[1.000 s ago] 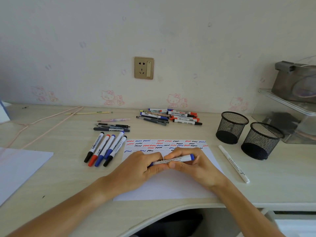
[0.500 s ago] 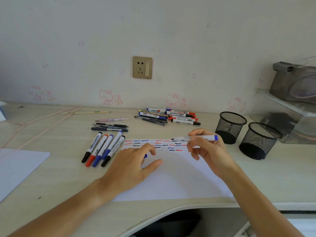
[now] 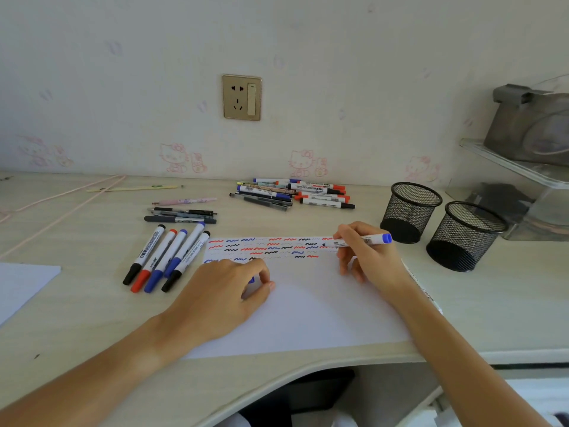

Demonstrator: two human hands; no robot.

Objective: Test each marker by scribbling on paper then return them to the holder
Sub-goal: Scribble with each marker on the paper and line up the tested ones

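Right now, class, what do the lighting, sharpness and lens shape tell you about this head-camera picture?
Head view: soft, even daylight, faint shadows beside the mesh holders; no strong glare on the paper; wide-angle bending at the desk edge; marker print too soft to read.

Paper point(image 3: 308, 312) on desk point(image 3: 77, 303), marker row point(image 3: 166, 257) left, two holders point(image 3: 411, 211) right, marker pile point(image 3: 295, 195) behind

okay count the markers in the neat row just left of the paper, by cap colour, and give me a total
Row of markers beside the paper, by cap colour:
Black caps: 2
Blue caps: 2
Red caps: 1
Total: 5
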